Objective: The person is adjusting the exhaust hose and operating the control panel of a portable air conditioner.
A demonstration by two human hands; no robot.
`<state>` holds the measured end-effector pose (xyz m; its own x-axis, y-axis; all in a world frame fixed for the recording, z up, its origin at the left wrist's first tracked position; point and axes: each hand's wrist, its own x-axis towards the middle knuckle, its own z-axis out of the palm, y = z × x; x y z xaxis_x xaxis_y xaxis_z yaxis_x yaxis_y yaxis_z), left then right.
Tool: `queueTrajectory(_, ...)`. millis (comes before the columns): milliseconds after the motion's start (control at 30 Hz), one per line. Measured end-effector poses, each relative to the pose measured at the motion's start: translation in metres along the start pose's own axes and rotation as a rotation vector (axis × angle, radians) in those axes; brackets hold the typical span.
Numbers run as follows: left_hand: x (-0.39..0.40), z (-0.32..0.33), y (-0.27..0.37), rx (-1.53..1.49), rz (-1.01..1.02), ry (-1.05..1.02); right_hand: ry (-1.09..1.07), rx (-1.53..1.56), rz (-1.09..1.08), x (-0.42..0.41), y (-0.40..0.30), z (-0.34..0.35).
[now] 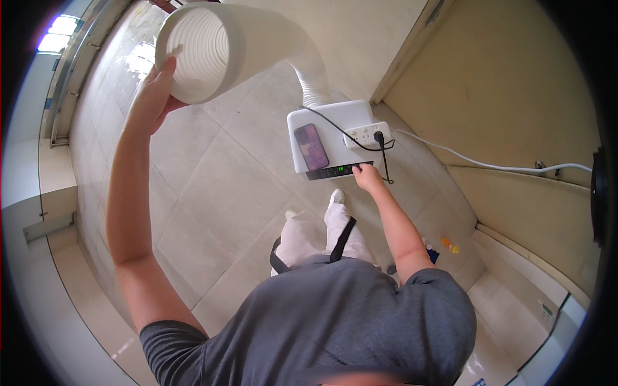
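My left hand point(155, 94) grips the rim of a white flexible exhaust hose point(260, 38), with the thumb at the edge of its opening. The ribbed inside of the hose faces me. From there it bends down to the back of a white portable air conditioner point(333, 116). My right hand point(369, 176) is at the unit's black control panel point(332, 171), its fingers curled and a fingertip touching the panel near the lit green display. A smartphone point(311, 146) lies on the unit's top, beside a white power strip point(359, 135) with a black plug point(379, 137) in it.
A black cord point(333, 126) loops over the unit, and a white cable point(444, 146) runs from the strip to the right along a beige panel point(502, 87). A small orange-yellow bottle point(450, 245) is on the tiled floor point(227, 183) at right.
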<state>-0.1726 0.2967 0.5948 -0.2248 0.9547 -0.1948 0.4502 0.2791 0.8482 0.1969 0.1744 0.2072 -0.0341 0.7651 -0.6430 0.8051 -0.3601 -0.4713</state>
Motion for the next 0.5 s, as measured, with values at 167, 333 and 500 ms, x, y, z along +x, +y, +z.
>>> queueTrajectory(167,0.048,-0.014,0.006,-0.087,-0.005,-0.113,0.288,0.461,-0.436,-0.006,-0.131,-0.101)
queueTrajectory(333,0.103,-0.015,0.019,-0.100,0.069,-0.155,0.680,0.362,-1.016,-0.012,-0.283,-0.202)
queueTrajectory(500,0.194,-0.047,0.016,-0.112,0.085,-0.300,0.860,-0.150,-1.221,0.000,-0.394,-0.245)
